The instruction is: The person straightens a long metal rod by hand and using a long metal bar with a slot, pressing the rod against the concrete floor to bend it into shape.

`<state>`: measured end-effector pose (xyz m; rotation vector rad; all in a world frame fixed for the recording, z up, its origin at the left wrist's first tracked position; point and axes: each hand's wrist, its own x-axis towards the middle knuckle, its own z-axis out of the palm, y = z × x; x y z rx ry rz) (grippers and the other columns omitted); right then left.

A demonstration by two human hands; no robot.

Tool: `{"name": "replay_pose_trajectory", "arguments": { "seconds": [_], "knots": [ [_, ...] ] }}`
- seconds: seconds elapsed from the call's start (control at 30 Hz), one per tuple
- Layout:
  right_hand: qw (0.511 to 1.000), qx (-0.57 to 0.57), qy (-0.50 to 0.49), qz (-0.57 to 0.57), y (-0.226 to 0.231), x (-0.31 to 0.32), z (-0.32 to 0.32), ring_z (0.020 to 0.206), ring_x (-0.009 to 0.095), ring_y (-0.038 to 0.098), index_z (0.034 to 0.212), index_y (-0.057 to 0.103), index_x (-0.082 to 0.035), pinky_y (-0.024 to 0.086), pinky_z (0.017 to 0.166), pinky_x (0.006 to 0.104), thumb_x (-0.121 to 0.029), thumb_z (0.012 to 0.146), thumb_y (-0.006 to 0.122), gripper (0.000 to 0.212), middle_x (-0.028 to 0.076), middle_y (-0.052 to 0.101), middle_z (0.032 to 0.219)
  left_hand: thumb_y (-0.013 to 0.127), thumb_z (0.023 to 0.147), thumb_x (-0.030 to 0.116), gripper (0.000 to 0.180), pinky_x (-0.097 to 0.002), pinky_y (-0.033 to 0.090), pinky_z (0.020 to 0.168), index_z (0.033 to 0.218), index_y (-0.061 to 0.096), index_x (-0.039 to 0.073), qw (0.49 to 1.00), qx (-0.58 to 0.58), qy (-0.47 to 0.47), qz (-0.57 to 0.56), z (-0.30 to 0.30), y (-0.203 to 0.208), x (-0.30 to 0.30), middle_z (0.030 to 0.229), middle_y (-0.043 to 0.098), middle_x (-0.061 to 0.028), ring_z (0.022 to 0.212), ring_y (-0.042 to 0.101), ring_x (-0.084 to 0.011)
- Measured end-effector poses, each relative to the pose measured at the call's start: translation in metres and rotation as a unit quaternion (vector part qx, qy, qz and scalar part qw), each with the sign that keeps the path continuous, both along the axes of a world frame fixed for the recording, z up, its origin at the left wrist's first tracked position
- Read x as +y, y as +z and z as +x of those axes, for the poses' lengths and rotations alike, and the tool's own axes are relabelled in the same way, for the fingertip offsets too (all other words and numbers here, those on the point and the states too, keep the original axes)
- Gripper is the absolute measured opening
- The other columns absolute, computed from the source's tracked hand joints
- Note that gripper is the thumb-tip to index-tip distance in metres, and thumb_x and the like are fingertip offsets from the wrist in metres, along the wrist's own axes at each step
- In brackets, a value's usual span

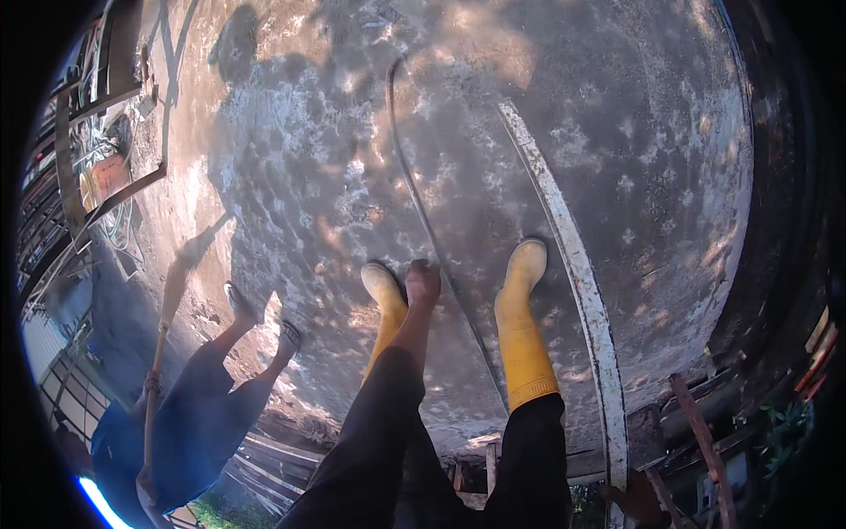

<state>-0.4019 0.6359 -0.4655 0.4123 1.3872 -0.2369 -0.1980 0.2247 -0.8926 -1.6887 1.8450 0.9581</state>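
My left hand (423, 282) is closed in a fist, low between my yellow boots. A thin dark rod or hose (411, 181), bent at its far end, runs right beside the fist; whether the fingers hold it, or anything, is hidden. At the lower right my right hand (639, 502), in shadow, grips the near end of a long, narrow board (577, 264). This board is worn, white-coated and dark-edged, and stretches past my right boot (524, 326) toward the far ground. My left boot (384, 295) stands beside the fist.
Rough grey concrete (308, 176) lies underfoot, mottled with light and shade. At the left, a person in blue (194, 423) holds a long-handled broom (167, 300). Metal frames (66, 159) and an orange bucket (107, 176) stand far left. Reddish bars (705, 441) rise at the lower right.
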Motion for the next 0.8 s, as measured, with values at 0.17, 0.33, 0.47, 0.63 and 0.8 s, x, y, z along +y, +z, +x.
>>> {"name": "replay_pose_trajectory", "arguments": {
  "seconds": [0.17,0.33,0.47,0.63,0.8],
  "knots": [
    [0.951,-0.061,-0.303,-0.003,-0.074,-0.054,-0.020,0.063,0.024,0.067,0.110,0.055,0.003,0.054,0.056,0.0352,-0.027,0.081,0.074,0.046,0.016,0.066,0.073,0.063,0.085,0.035,0.049,-0.0484,0.046,0.083,0.116,0.048,0.000,0.988,0.080,-0.025,-0.132,-0.043,-0.085,-0.012,0.098,0.061,-0.0232,0.093,0.059,-0.0431],
    [0.938,-0.091,-0.335,-0.008,-0.126,-0.088,0.001,0.065,0.026,0.068,0.107,0.057,0.006,0.055,0.057,0.0372,-0.029,0.078,0.076,0.049,0.017,0.067,0.074,0.063,0.086,0.032,0.039,-0.0482,0.047,0.073,0.109,0.048,0.004,0.985,0.161,-0.041,-0.034,-0.025,-0.088,-0.032,0.090,0.062,-0.0223,0.086,0.061,-0.0428],
    [0.958,-0.082,-0.252,-0.110,-0.128,-0.100,-0.006,0.077,0.021,0.068,0.115,0.059,0.006,0.055,0.068,0.0339,-0.013,0.084,0.070,0.037,0.015,0.068,0.092,0.059,0.088,0.023,0.029,-0.0434,0.049,0.069,0.107,0.047,0.004,0.987,0.148,-0.057,0.007,-0.026,-0.066,-0.041,0.083,0.062,-0.0179,0.079,0.064,-0.0368],
    [0.901,-0.070,-0.426,-0.043,-0.105,-0.113,0.001,0.063,0.019,0.064,0.111,0.056,0.004,0.054,0.058,0.0318,-0.002,0.083,0.066,0.030,0.011,0.065,0.081,0.057,0.089,0.019,0.024,-0.0347,0.050,0.067,0.106,0.050,0.004,0.942,0.228,0.216,0.119,-0.042,-0.006,0.010,0.078,0.060,-0.0096,0.071,0.063,-0.0196],
    [0.943,-0.033,-0.329,-0.042,-0.112,-0.132,-0.001,0.059,0.018,0.063,0.106,0.056,0.003,0.052,0.053,0.0311,0.000,0.083,0.064,0.024,0.010,0.064,0.078,0.053,0.095,0.017,0.020,-0.0286,0.048,0.062,0.108,0.053,0.003,0.931,0.303,0.167,0.116,-0.026,-0.029,0.006,0.076,0.058,-0.0054,0.066,0.057,-0.0129]
  ]
}}
